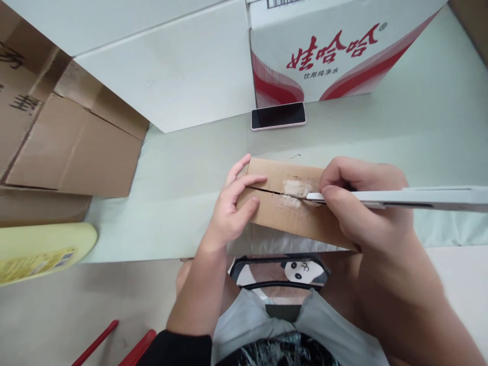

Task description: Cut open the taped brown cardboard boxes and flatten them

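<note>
A small brown cardboard box [274,213] lies at the table's front edge, a dark seam running along its top. Around its left end is my left hand [232,208], with fingers and thumb resting across the top on both sides of the seam. My right hand [362,198] is closed around a white utility knife [419,198]. The knife's tip meets the seam beside a patch of torn, whitish paper [295,190]. My right palm partly hides the box's right end.
Behind the box, a phone [278,116] lies in front of a white and red carton [324,56]. A large white box [171,76] stands beside it. Brown cartons [80,142] and a yellow bottle [46,249] are on the left. The pale green tablecloth [183,178] covers the table.
</note>
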Demonstrator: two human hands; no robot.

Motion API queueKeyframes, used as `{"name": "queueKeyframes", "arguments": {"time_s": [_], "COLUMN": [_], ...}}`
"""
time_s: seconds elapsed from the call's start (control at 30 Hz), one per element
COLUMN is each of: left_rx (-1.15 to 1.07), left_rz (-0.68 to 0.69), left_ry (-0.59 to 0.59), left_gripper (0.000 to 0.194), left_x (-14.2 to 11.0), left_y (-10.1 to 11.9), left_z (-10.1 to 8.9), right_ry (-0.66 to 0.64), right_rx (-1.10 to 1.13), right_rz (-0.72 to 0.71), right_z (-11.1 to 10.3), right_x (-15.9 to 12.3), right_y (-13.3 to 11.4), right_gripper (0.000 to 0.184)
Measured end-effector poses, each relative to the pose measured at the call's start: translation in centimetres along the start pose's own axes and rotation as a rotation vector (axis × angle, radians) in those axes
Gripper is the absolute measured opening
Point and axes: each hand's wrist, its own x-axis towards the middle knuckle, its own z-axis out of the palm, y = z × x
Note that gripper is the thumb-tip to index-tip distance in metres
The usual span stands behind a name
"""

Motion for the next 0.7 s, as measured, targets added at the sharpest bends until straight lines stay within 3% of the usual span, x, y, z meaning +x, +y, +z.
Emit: {"name": "queueKeyframes", "arguments": {"time_s": [0.4, 0.7], "left_rx": [-0.033, -0.013], "left_rz": [0.016, 0.005], "left_ry": [0.022, 0.002], "left_gripper": [0.047, 0.047], "left_x": [-0.07, -0.12], "left_y": [-0.13, -0.06], "left_z": [0.14, 0.10], "right_ry": [0.011, 0.005], "right_rx": [0.047, 0.026], "right_rz": [-0.032, 0.021], "right_z": [0.03, 0.01], "right_x": [0.04, -0.08], "right_y": [0.26, -0.21], "right_gripper": [0.028, 0.027]}}
